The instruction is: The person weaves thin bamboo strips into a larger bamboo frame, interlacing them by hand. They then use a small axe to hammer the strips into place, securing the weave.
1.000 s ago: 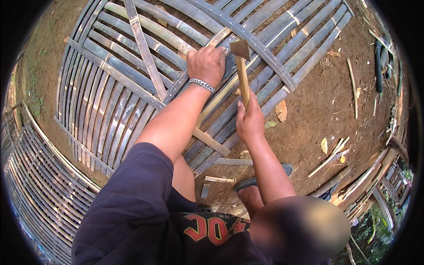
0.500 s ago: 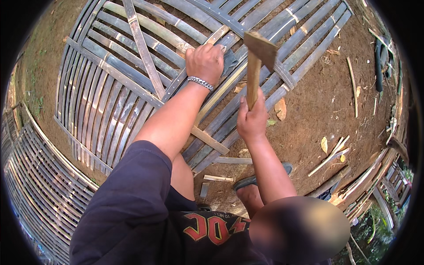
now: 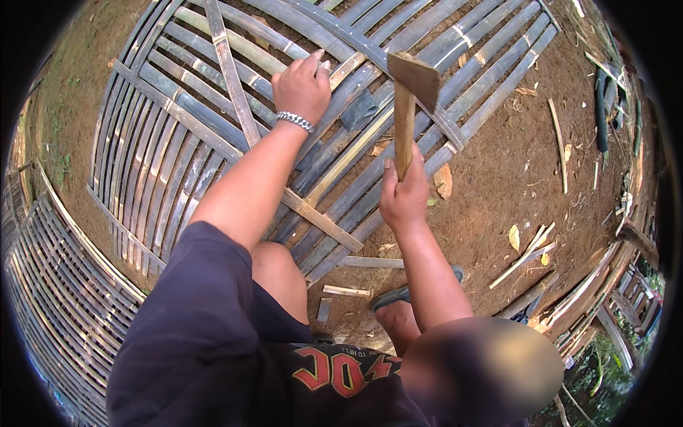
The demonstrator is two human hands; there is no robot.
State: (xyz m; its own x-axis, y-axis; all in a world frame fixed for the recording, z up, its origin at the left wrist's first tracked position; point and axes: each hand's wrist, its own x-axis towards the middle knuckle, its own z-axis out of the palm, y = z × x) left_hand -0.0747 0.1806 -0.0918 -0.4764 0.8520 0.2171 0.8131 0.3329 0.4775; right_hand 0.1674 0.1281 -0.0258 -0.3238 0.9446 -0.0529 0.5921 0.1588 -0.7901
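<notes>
A hatchet (image 3: 404,128) stands upright in my right hand (image 3: 404,191), whose fingers wrap round its wooden handle; the broad metal head is uppermost. My left hand (image 3: 302,87), a chain bracelet on its wrist, is held over the bamboo slat panel (image 3: 341,206). Its fingers are drawn together toward the tips, and whatever they may pinch is too small to make out. Right of this hand, a dark, folded-looking scrap (image 3: 359,109) lies on the slats. A crosspiece (image 3: 324,219) runs across the panel's near end.
Another slatted bamboo panel (image 3: 67,285) lies at the lower left. Loose bamboo strips (image 3: 523,256) and dry leaves (image 3: 443,181) are scattered on the brown earth to the right. A pile of long bamboo pieces (image 3: 590,299) edges the far right. My sandalled foot (image 3: 395,313) is near the panel's end.
My left hand has shifted left and slightly away from me, off the dark scrap, which now shows more fully. The hatchet stays raised in my right hand, almost unmoved.
</notes>
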